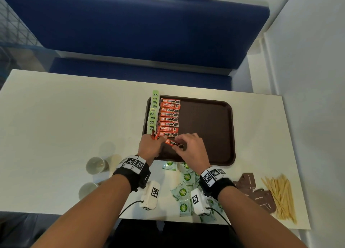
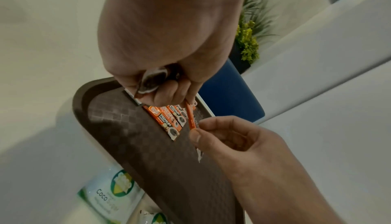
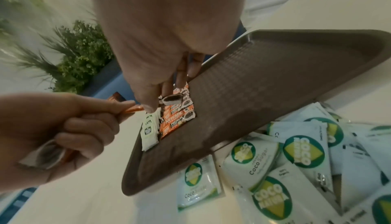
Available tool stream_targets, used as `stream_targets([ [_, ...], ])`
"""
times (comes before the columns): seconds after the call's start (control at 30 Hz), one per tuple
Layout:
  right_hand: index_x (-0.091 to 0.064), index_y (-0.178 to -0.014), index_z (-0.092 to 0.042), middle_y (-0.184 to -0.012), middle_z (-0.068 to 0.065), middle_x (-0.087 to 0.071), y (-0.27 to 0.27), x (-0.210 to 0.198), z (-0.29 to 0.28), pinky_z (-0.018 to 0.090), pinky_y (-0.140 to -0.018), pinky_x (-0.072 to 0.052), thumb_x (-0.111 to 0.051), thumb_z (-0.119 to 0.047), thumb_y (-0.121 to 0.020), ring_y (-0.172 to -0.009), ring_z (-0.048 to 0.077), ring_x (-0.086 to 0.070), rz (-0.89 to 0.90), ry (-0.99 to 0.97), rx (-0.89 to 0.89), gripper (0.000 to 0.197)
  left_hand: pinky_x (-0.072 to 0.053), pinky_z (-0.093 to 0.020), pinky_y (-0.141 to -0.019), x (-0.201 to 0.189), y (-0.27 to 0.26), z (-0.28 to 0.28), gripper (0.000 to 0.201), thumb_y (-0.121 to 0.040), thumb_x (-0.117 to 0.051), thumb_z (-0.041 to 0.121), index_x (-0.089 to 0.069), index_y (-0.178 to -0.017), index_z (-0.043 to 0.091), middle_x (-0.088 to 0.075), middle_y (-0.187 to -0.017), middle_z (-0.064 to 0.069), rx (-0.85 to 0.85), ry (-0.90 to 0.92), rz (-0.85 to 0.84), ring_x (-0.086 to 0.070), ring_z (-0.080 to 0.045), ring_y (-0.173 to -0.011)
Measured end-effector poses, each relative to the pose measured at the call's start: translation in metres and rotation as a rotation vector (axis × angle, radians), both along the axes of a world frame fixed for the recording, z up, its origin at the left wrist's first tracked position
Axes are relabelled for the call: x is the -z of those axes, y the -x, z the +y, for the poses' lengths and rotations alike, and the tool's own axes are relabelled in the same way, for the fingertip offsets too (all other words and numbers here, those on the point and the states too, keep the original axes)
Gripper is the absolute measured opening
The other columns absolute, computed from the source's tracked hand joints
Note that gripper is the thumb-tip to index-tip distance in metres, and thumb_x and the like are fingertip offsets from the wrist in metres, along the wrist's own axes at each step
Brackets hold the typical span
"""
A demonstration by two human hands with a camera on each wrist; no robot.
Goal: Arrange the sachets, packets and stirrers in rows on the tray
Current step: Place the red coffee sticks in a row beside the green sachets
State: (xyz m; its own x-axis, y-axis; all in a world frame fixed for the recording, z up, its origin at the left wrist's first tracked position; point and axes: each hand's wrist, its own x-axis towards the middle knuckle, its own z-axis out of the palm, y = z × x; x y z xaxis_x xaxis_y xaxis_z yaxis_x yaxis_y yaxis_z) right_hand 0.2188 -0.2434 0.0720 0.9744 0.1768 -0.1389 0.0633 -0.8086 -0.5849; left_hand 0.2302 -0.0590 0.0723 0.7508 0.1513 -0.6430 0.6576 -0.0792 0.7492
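The brown tray [image 1: 209,132] lies on the white table. Along its left edge runs a column of green sachets [image 1: 153,113], and beside it a column of red coffee sachets [image 1: 169,117]. At the tray's near left corner my left hand [image 1: 152,142] grips a small bunch of red coffee sachets [image 2: 153,81]. Just to its right, my right hand [image 1: 180,145] pinches one red coffee sachet [image 1: 174,143] by its end, low over the tray below the red column. Its thumb and fingers [image 3: 149,106] close on that sachet [image 3: 171,99].
White-and-green coco sugar packets [image 1: 183,189] lie in a loose heap on the table in front of the tray. Brown packets [image 1: 255,189] and a pile of wooden stirrers [image 1: 281,195] sit at the near right. Two paper cups [image 1: 96,165] stand at the near left.
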Motion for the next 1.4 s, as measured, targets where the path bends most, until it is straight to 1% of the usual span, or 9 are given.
stream_targets([
  [0.1, -0.07, -0.112, -0.032, -0.108, -0.019, -0.07, -0.006, 0.009, 0.007, 0.034, -0.092, -0.043, -0.075, -0.042, -0.091, -0.105, 0.007, -0.051, -0.016, 0.062, -0.076, 0.023, -0.036, -0.023, -0.042, -0.003, 0.001, 0.01, 0.019, -0.101, -0.073, 0.023, -0.072, -0.1, 0.004, -0.059, -0.059, -0.003, -0.021, 0.041, 0.033, -0.046, -0.011, -0.041],
  [0.2, -0.065, -0.107, -0.032, -0.109, -0.017, -0.066, -0.013, 0.019, 0.014, 0.035, -0.092, -0.042, -0.072, -0.041, -0.091, -0.105, 0.009, -0.05, -0.001, 0.108, -0.132, 0.02, -0.033, -0.02, -0.039, -0.002, 0.002, 0.019, 0.022, -0.101, -0.074, 0.025, -0.068, -0.089, 0.007, -0.055, -0.052, 0.001, -0.03, 0.035, 0.064, -0.042, -0.011, -0.041],
  [0.33, -0.061, -0.107, -0.032, -0.115, -0.012, -0.06, -0.024, 0.035, 0.021, 0.035, -0.093, -0.042, -0.07, -0.041, -0.091, -0.107, 0.014, -0.049, -0.026, 0.231, -0.141, 0.02, -0.032, -0.02, -0.035, 0.002, 0.001, 0.039, 0.035, -0.099, -0.077, 0.033, -0.074, -0.093, -0.001, -0.056, -0.056, -0.003, -0.114, -0.022, 0.091, -0.041, -0.011, -0.038],
  [0.43, -0.063, -0.113, -0.029, -0.121, -0.006, -0.059, -0.032, 0.047, 0.025, 0.038, -0.098, -0.044, -0.068, -0.042, -0.092, -0.113, 0.018, -0.05, -0.045, 0.352, -0.168, 0.025, -0.031, -0.019, -0.035, 0.002, 0.004, 0.053, 0.039, -0.098, -0.077, 0.039, -0.066, -0.077, 0.008, -0.054, -0.057, -0.005, -0.098, -0.094, 0.125, -0.043, -0.015, -0.044],
  [0.5, -0.064, -0.116, -0.026, -0.124, -0.002, -0.06, -0.035, 0.05, 0.028, 0.041, -0.099, -0.046, -0.068, -0.041, -0.093, -0.116, 0.021, -0.051, -0.056, 0.414, -0.186, 0.028, -0.032, -0.018, -0.036, 0.001, 0.005, 0.06, 0.042, -0.099, -0.075, 0.039, -0.058, -0.072, 0.012, -0.053, -0.059, -0.005, -0.081, -0.124, 0.137, -0.044, -0.016, -0.047],
  [0.63, -0.066, -0.119, -0.022, -0.124, 0.003, -0.061, -0.036, 0.051, 0.033, 0.042, -0.097, -0.049, -0.071, -0.039, -0.092, -0.115, 0.024, -0.053, -0.088, 0.476, -0.234, 0.032, -0.033, -0.017, -0.037, -0.002, 0.005, 0.065, 0.043, -0.101, -0.073, 0.037, -0.054, -0.07, 0.015, -0.05, -0.059, -0.003, -0.077, -0.111, 0.137, -0.043, -0.015, -0.047],
  [0.93, -0.067, -0.12, -0.021, -0.124, 0.003, -0.061, -0.038, 0.05, 0.035, 0.042, -0.098, -0.049, -0.069, -0.038, -0.094, -0.116, 0.023, -0.052, -0.087, 0.498, -0.283, 0.031, -0.03, -0.019, -0.036, -0.009, -0.001, 0.062, 0.042, -0.1, -0.075, 0.035, -0.055, -0.069, 0.016, -0.048, -0.056, -0.002, -0.084, -0.062, 0.093, -0.038, -0.011, -0.04],
  [1.07, -0.068, -0.12, -0.021, -0.123, 0.002, -0.061, -0.039, 0.05, 0.035, 0.042, -0.098, -0.048, -0.069, -0.038, -0.094, -0.116, 0.023, -0.052, -0.098, 0.501, -0.287, 0.031, -0.033, -0.019, -0.038, -0.01, 0.002, 0.063, 0.041, -0.1, -0.075, 0.037, -0.055, -0.074, 0.013, -0.049, -0.057, -0.003, -0.086, -0.063, 0.107, -0.039, -0.013, -0.043],
  [1.4, -0.068, -0.12, -0.022, -0.125, 0.002, -0.062, -0.04, 0.053, 0.033, 0.042, -0.099, -0.049, -0.073, -0.038, -0.092, -0.118, 0.024, -0.053, -0.131, 0.49, -0.295, 0.033, -0.032, -0.019, -0.038, -0.008, 0.006, 0.069, 0.045, -0.1, -0.075, 0.037, -0.052, -0.068, 0.016, -0.047, -0.056, -0.001, -0.104, -0.072, 0.123, -0.04, -0.015, -0.047],
])
